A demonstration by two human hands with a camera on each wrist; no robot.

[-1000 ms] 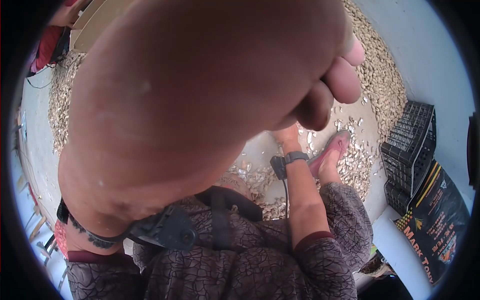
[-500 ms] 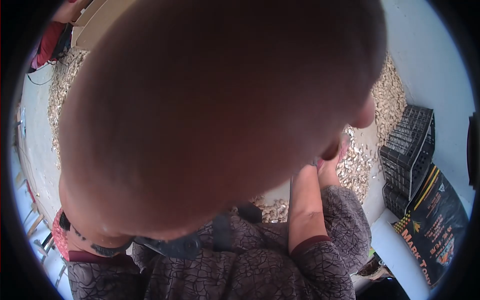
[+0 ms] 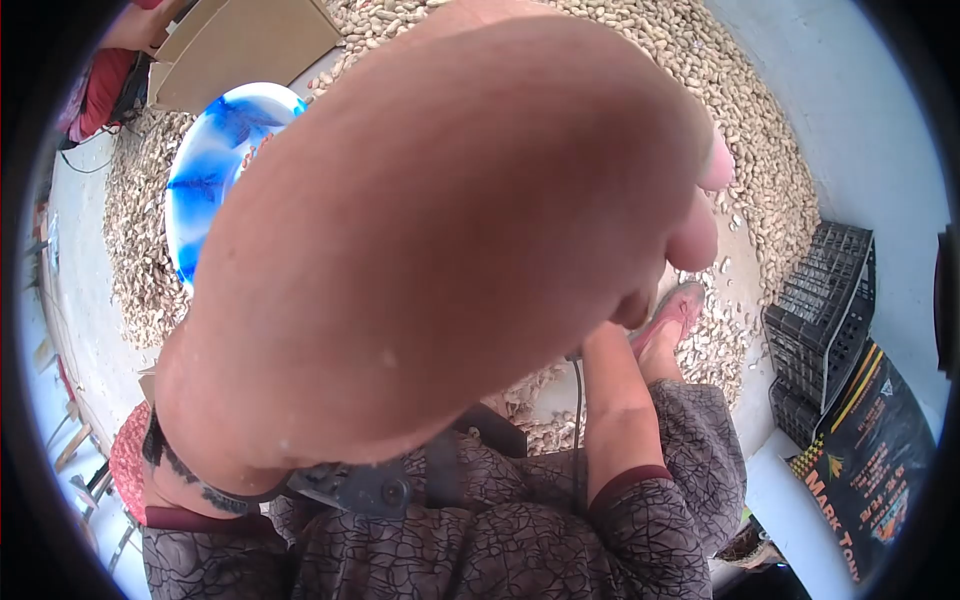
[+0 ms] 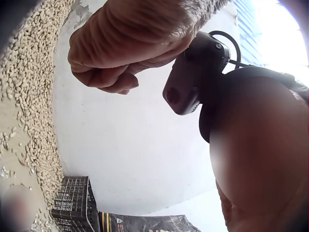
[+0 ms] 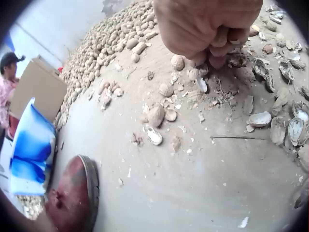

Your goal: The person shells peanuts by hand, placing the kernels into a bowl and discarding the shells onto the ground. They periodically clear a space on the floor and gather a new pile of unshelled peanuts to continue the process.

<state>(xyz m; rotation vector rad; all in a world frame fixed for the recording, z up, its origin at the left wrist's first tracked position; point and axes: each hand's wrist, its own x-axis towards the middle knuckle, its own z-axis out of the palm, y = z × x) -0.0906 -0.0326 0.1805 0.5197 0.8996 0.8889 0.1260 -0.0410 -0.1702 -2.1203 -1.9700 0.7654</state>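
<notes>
My left hand [image 3: 450, 240] is raised close in front of the head camera and covers the middle of that view. In the left wrist view the left hand [image 4: 125, 46] has curled fingers beside a black head-worn device [image 4: 198, 72]; nothing shows in its grip. My right forearm [image 3: 620, 415] reaches down, its hand hidden behind the left one. The right wrist view shows the right hand [image 5: 207, 29] low at the floor, fingers curled around a small tan thing [image 5: 221, 36], perhaps a peanut. Loose peanuts [image 5: 156, 115] and split shells [image 5: 260, 119] lie around it.
A large peanut heap [image 3: 740, 110] runs along the wall. Black crates [image 3: 820, 300] and a printed black bag [image 3: 870, 460] stand right. A blue-and-white basin [image 3: 205, 185], a cardboard box [image 3: 245, 55] and another person's arm [image 3: 135, 30] are at left. A red shoe [image 5: 72, 193] rests on the floor.
My left hand has shifted in front of the head camera, uncovering the basin and the upper part of the peanut heap. The right wrist, visible a second ago, is now hidden behind it.
</notes>
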